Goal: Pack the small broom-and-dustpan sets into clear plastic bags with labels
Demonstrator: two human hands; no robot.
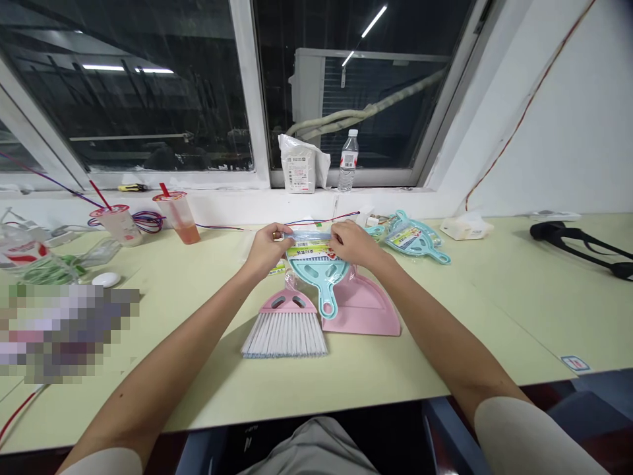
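Between my two hands is a light-blue brush and dustpan set (320, 274) in a clear bag with a printed label, its handle hanging toward me. My left hand (270, 247) is closed on the bag's left upper corner, and my right hand (359, 243) pinches the right upper corner. Below it on the table lies a pink hand brush (285, 326) with white bristles pointing toward me. To its right, a pink dustpan (368, 307) is partly hidden behind the blue set and my right forearm.
Another bagged light-blue set (415, 237) lies to the right, near a white tissue pack (466, 226). Two drink cups (178, 218) with red straws stand at the back left. A water bottle (349, 161) is on the windowsill. Black straps (583, 244) lie far right.
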